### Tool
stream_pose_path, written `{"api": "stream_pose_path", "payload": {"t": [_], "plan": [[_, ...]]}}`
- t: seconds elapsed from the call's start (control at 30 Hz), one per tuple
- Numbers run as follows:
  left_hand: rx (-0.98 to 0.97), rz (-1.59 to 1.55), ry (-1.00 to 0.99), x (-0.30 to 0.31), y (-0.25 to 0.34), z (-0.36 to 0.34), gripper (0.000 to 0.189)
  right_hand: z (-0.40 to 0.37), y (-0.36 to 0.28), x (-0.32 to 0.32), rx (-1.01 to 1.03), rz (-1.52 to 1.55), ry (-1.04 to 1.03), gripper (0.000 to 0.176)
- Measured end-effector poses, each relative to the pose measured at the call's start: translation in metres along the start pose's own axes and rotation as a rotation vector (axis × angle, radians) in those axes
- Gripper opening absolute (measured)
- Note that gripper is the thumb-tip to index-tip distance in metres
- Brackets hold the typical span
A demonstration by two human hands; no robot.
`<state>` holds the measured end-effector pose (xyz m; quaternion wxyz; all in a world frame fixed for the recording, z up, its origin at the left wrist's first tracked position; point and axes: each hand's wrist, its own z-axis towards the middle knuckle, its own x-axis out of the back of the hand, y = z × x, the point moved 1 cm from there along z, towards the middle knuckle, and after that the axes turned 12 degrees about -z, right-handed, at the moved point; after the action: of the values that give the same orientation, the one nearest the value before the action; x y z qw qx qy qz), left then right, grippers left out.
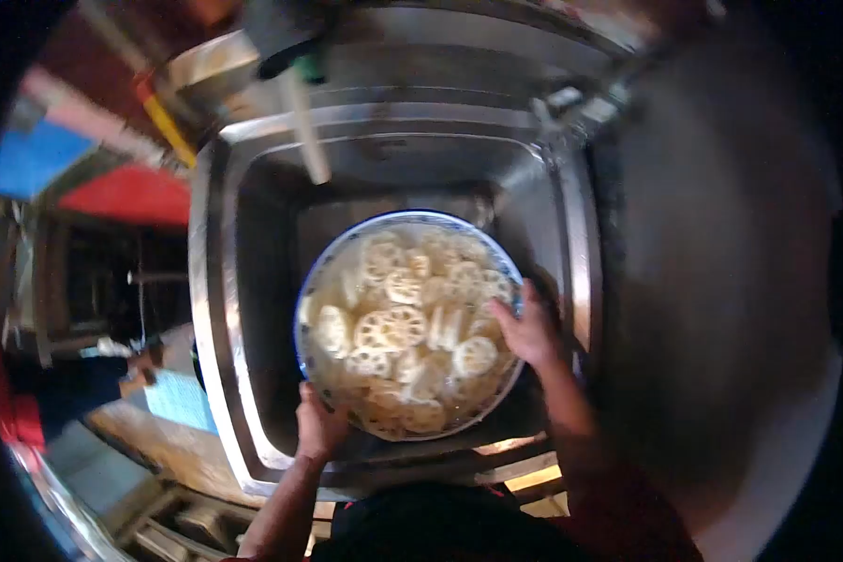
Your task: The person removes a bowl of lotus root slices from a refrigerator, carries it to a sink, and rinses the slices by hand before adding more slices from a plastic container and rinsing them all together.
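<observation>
A large round basin (414,214) with a blue rim sits within the metal sink. Many pale lotus root slices (405,326) lie in it, in what looks like cloudy water. My left hand (321,423) grips the basin's lower left edge, thumb up at the rim. On the right side, my right hand (531,330) holds the rim, with its thumb reaching over the inside edge near the slices. The fingers under the basin are hidden on both sides.
The steel sink (217,272) surrounds the basin. A white pipe (305,131) hangs down over its back left part. Blurred metal fittings (585,105) are at the back right corner. A grey metal surface (712,281) extends to the right. Left of the sink lies a light-blue cloth-like item (180,400).
</observation>
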<state>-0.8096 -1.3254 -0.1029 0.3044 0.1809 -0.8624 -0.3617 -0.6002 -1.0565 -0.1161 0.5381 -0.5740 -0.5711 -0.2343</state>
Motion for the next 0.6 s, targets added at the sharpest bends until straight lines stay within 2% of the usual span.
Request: {"api": "stream_pose_path", "payload": {"t": [0.03,0.07,0.1,0.13,0.17,0.23,0.27,0.33,0.47,0.53,0.6], "plan": [[0.004,-0.068,-0.025,-0.004,0.002,-0.007,0.044,0.002,-0.026,0.029,0.017,-0.072,-0.119,0.077],[0.007,-0.123,-0.066,-0.007,0.003,-0.012,0.043,0.007,-0.031,0.033,-0.014,-0.287,-0.151,0.080],[0.005,-0.175,-0.111,-0.009,0.002,-0.016,0.041,0.020,-0.018,0.026,0.047,-0.385,-0.172,0.080],[-0.004,-0.228,-0.127,-0.012,-0.008,-0.016,0.039,0.022,-0.025,0.030,0.027,-0.382,-0.190,0.083],[-0.019,-0.274,-0.137,-0.021,-0.016,-0.013,0.037,0.028,-0.029,0.032,-0.003,-0.276,-0.295,0.084],[-0.020,-0.262,-0.122,-0.019,-0.012,-0.009,0.035,0.030,-0.017,0.015,0.107,-0.591,-0.124,0.080],[0.015,-0.239,-0.141,-0.017,-0.010,-0.007,0.035,0.029,-0.029,0.017,0.125,-0.614,-0.136,0.080],[0.042,-0.168,-0.173,-0.017,-0.007,-0.008,0.034,0.025,-0.049,0.029,-0.203,-0.584,-0.298,0.075],[0.044,-0.202,-0.165,-0.019,-0.004,-0.013,0.034,0.046,-0.005,0.020,-0.068,-0.592,-0.183,0.071],[0.069,-0.242,-0.194,-0.018,-0.003,-0.013,0.035,0.050,-0.008,0.022,-0.045,-0.387,-0.145,0.065],[0.098,-0.282,-0.220,-0.018,-0.005,-0.010,0.035,0.054,0.001,0.026,-0.006,-0.516,-0.178,0.062]]}}
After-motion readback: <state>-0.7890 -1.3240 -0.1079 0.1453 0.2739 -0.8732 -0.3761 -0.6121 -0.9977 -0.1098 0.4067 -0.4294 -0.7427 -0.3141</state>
